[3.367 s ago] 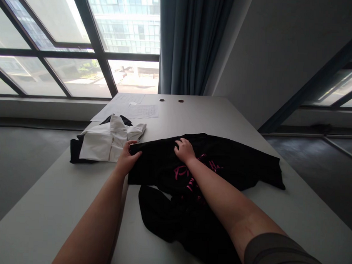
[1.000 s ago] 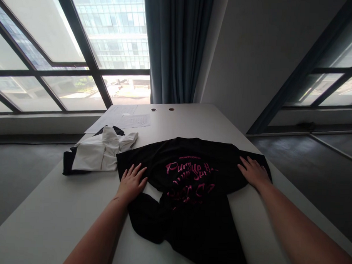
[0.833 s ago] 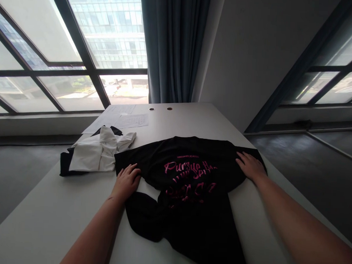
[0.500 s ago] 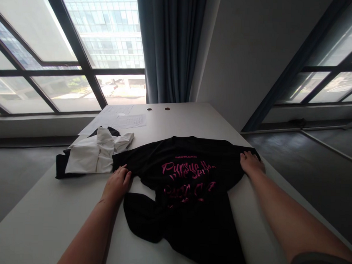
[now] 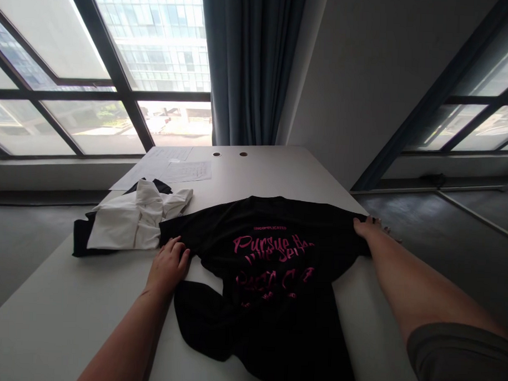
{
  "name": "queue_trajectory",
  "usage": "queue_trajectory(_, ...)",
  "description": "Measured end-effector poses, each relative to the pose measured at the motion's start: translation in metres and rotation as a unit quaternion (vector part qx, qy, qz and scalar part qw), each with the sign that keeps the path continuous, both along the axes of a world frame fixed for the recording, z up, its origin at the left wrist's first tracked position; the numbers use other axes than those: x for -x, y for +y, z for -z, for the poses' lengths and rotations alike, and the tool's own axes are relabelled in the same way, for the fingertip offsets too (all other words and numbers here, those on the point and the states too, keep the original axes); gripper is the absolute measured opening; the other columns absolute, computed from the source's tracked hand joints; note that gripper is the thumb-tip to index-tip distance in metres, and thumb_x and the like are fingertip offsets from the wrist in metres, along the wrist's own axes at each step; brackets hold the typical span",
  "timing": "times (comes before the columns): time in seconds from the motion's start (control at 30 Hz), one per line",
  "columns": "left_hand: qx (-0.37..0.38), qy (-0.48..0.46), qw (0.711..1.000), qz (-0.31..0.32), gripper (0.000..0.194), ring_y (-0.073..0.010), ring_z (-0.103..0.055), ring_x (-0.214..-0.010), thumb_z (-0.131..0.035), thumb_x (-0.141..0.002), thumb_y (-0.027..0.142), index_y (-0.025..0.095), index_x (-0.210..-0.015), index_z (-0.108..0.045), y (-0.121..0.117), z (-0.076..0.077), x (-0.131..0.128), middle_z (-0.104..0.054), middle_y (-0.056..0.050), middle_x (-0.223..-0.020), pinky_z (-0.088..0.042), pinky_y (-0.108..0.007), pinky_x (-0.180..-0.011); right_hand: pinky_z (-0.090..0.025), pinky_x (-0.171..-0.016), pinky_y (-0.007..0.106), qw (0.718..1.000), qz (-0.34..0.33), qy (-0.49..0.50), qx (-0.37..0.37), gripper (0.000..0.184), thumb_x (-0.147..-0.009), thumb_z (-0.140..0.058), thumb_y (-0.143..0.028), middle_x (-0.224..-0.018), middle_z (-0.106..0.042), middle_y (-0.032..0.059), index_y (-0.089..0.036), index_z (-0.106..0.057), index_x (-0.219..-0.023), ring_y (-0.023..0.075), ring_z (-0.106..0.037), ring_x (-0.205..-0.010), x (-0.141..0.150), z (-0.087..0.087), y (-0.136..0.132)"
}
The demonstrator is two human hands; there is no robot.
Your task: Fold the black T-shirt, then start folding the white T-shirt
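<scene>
A black T-shirt (image 5: pixel 276 280) with pink lettering lies on the white table, its shoulders spread wide and its lower part bunched and wrinkled. My left hand (image 5: pixel 168 264) rests on the end of the left sleeve, fingers laid over the cloth and slightly bent. At the opposite sleeve end, my right hand (image 5: pixel 373 228) has its thumb on the fabric and its fingers stretched apart past the table's edge. Part of that sleeve's cuff is hidden under the hand. Beyond my left hand, a white garment (image 5: pixel 119 222) lies folded over a black garment (image 5: pixel 82 237), close against the left sleeve.
Paper sheets (image 5: pixel 190 170) lie toward the far left of the white table (image 5: pixel 275 172). Two round cable holes sit near its back edge. Behind stand windows and a blue curtain (image 5: pixel 252 68), with a wall (image 5: pixel 366 78) to the right.
My right hand has slid outward to the right, its fingers now spread beyond the sleeve end. My left hand stays on the left sleeve. The view has shifted slightly.
</scene>
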State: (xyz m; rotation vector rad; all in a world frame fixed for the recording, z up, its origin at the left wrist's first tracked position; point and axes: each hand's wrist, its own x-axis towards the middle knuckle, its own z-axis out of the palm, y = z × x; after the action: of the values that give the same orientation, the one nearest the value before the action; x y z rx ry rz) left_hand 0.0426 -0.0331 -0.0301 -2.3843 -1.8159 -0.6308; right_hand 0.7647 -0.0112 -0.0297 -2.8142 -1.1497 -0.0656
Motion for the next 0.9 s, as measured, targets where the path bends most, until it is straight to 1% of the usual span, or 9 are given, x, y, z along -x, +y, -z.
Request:
queue_trajectory(0.1,-0.007,-0.003,1.000,0.006,0.035,-0.0369,-0.057,-0.136,-0.043,-0.102,0.044,0.018,-0.110,-0.065,0.000,0.000,0.000,-0.063,-0.016,-0.141,-0.049,-0.051,-0.112,-0.010,-0.118,0.072,0.992,0.114,0.049,0.003,0.073,-0.104,-0.024,-0.048,-0.168,-0.026,0.0309,-0.007,-0.030,-0.165,0.0417,-0.019,-0.157,0.006,-0.001,-0.003)
queue_trajectory(0.13,-0.009,-0.004,1.000,0.008,0.035,-0.0369,-0.057,-0.135,-0.043,-0.102,0.044,0.018,-0.109,-0.065,0.000,0.000,0.000,-0.063,-0.017,-0.141,-0.049,-0.051,-0.112,-0.008,-0.120,0.070,0.991,0.123,0.051,-0.004,0.072,-0.105,-0.024,-0.045,-0.171,-0.020,0.0271,-0.008,-0.028,-0.166,0.0401,-0.012,-0.159,0.010,-0.003,-0.003)
queue_trajectory(0.2,-0.011,-0.006,1.000,0.008,0.034,-0.0367,-0.059,-0.132,-0.043,-0.101,0.044,0.018,-0.108,-0.065,0.000,-0.001,-0.001,-0.063,-0.017,-0.140,-0.049,-0.052,-0.111,-0.007,-0.122,0.068,0.996,0.080,0.025,-0.029,0.069,-0.105,-0.025,-0.040,-0.173,-0.015,0.0235,-0.007,-0.029,-0.165,0.0376,-0.005,-0.160,0.021,-0.010,0.001)
queue_trajectory(0.27,-0.013,-0.010,1.000,0.004,0.033,-0.0363,-0.060,-0.131,-0.043,-0.101,0.044,0.019,-0.107,-0.064,0.001,-0.002,-0.002,-0.063,-0.017,-0.140,-0.049,-0.052,-0.111,-0.011,-0.124,0.066,0.999,-0.001,0.001,-0.050,0.067,-0.106,-0.025,-0.040,-0.173,-0.017,0.0217,-0.007,-0.035,-0.163,0.0370,-0.009,-0.160,0.037,-0.016,0.007)
queue_trajectory(0.4,-0.001,-0.015,1.000,-0.003,0.034,-0.0357,-0.060,-0.130,-0.043,-0.100,0.045,0.019,-0.108,-0.064,0.002,-0.004,-0.003,-0.062,-0.018,-0.140,-0.048,-0.052,-0.112,-0.018,-0.124,0.067,0.990,-0.136,0.048,-0.015,0.065,-0.107,-0.018,-0.050,-0.173,-0.027,0.0112,-0.023,-0.043,-0.160,0.0338,-0.025,-0.157,0.068,-0.012,0.009)
queue_trajectory(0.6,0.015,-0.007,1.000,-0.013,0.047,-0.0343,-0.051,-0.142,-0.038,-0.103,0.043,0.021,-0.138,-0.061,0.000,-0.004,-0.005,-0.058,-0.015,-0.150,-0.041,-0.053,-0.120,-0.017,-0.123,0.072,0.990,-0.121,0.064,0.010,0.071,-0.103,-0.022,-0.064,-0.175,-0.021,0.0096,-0.032,-0.034,-0.165,0.0405,-0.020,-0.158,0.068,0.012,0.002)
queue_trajectory(0.73,0.026,0.013,0.999,-0.021,0.051,-0.0350,-0.048,-0.145,-0.036,-0.104,0.043,0.023,-0.143,-0.062,0.000,-0.004,-0.006,-0.056,-0.012,-0.154,-0.041,-0.054,-0.121,-0.019,-0.119,0.076,0.991,-0.103,0.080,0.000,0.070,-0.103,-0.023,-0.064,-0.174,-0.023,0.0099,-0.032,-0.037,-0.164,0.0452,-0.021,-0.157,0.054,0.008,0.013)
queue_trajectory(0.8,0.031,0.014,0.999,-0.028,0.051,-0.0357,-0.048,-0.145,-0.035,-0.104,0.043,0.024,-0.142,-0.064,-0.001,-0.004,-0.007,-0.056,-0.012,-0.154,-0.041,-0.056,-0.120,-0.023,-0.117,0.077,0.992,-0.103,0.076,-0.016,0.066,-0.104,-0.026,-0.061,-0.171,-0.030,0.0109,-0.032,-0.046,-0.159,0.0459,-0.027,-0.154,0.047,0.004,0.015)
queue_trajectory(0.9,0.039,0.014,0.998,-0.037,0.052,-0.0351,-0.048,-0.146,-0.035,-0.104,0.042,0.024,-0.142,-0.065,-0.004,-0.006,-0.008,-0.055,-0.011,-0.155,-0.039,-0.057,-0.120,-0.032,-0.120,0.061,0.989,-0.124,0.025,-0.080,0.056,-0.105,-0.030,-0.044,-0.157,-0.051,0.0154,-0.023,-0.065,-0.143,0.0374,-0.043,-0.145,0.036,-0.001,0.004)
